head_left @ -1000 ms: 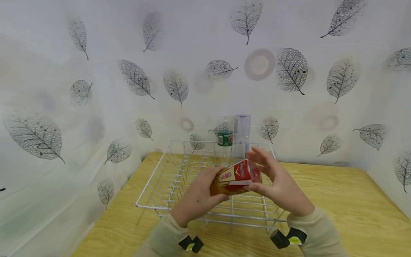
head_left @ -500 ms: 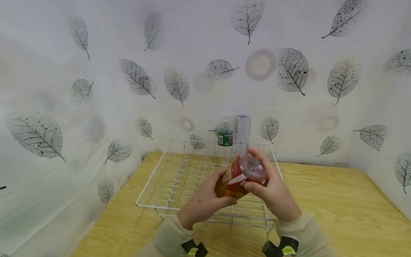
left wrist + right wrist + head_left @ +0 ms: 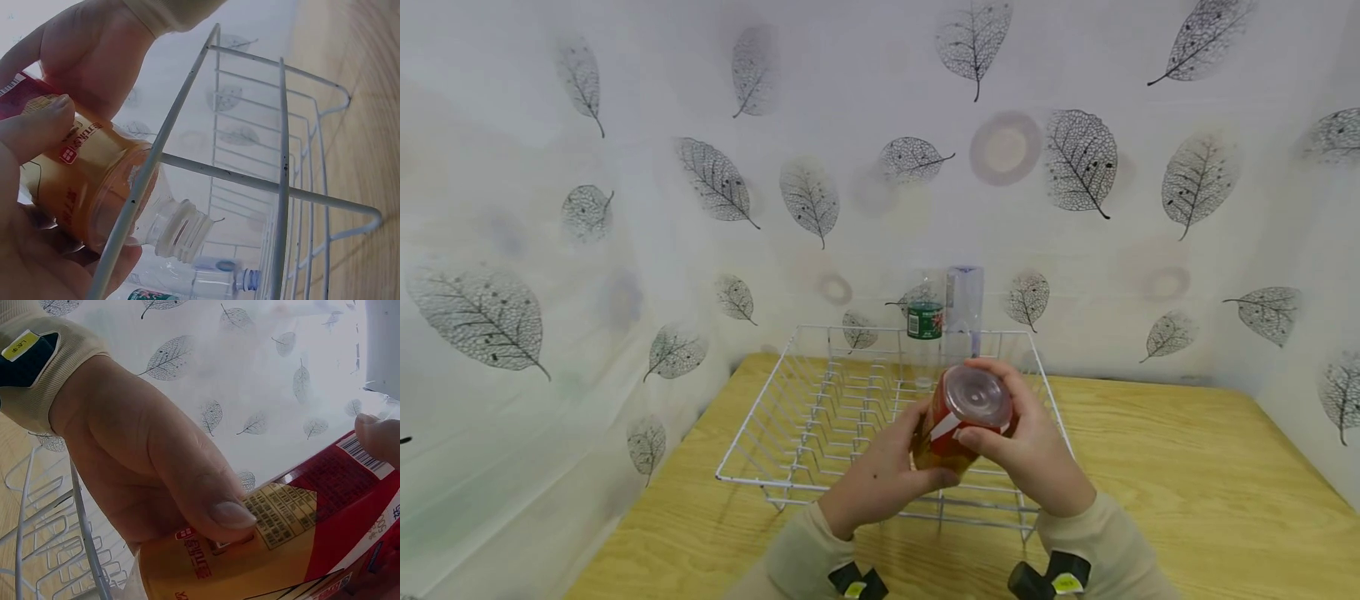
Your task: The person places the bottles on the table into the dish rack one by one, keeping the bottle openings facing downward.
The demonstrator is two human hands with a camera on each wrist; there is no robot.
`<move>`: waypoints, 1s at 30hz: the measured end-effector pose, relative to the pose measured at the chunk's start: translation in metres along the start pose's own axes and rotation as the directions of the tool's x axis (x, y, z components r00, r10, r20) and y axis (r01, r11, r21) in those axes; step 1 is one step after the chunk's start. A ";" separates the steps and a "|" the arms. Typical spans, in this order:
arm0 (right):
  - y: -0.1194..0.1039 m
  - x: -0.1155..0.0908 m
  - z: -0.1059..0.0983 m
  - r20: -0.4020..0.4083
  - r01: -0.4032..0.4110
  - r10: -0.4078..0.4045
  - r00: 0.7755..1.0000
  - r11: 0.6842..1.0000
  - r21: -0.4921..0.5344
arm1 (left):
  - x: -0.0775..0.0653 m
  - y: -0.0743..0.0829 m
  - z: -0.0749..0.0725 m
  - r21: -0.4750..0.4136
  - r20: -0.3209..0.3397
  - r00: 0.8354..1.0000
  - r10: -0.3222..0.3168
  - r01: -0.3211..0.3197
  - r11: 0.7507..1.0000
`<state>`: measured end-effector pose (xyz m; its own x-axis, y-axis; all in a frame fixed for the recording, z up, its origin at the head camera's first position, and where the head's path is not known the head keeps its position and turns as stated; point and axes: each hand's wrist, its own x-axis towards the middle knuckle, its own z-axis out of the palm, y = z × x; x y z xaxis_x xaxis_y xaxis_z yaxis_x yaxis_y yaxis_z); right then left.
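A plastic drink bottle with a red and gold label is tilted over the wire rack, its clear base facing up. Its uncapped clear neck points down in the left wrist view, partly behind a rack wire. My left hand grips the gold lower part, thumb along the side. My right hand holds the red base end, with its thumb by the barcode in the right wrist view. Behind the hands, a clear bottle with a green label and a lavender-tinted clear bottle stand at the rack's back.
The white rack has rows of upright wire dividers on its left side. It stands on a wood-grain table. A pale curtain with leaf prints encloses the back and sides.
The bottle has turned from nearly sideways to base-up, so its base now faces the head camera. My right hand has moved left and closed around the base end; my left hand has shifted slightly right.
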<state>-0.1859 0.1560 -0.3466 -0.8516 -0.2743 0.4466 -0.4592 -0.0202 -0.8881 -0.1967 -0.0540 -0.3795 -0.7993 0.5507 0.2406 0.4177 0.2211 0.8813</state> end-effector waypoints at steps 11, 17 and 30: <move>-0.002 0.000 -0.007 0.014 -0.026 0.026 1.000 1.000 -0.006 | -0.001 -0.001 -0.011 0.115 0.035 0.998 0.045 -0.048 0.992; -0.001 0.001 -0.011 0.008 -0.024 0.024 1.000 1.000 -0.007 | -0.013 -0.002 -0.034 0.215 -0.015 0.999 -0.040 0.042 0.976; -0.006 0.003 -0.023 -0.026 -0.080 0.078 0.997 0.994 -0.076 | -0.045 -0.018 -0.107 0.382 -0.181 0.975 -0.127 0.189 0.905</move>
<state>-0.1909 0.1770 -0.3373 -0.8913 -0.2500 0.3782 -0.4072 0.0745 -0.9103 -0.2148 -0.1690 -0.3625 -0.9108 0.3633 0.1961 0.3919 0.6112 0.6876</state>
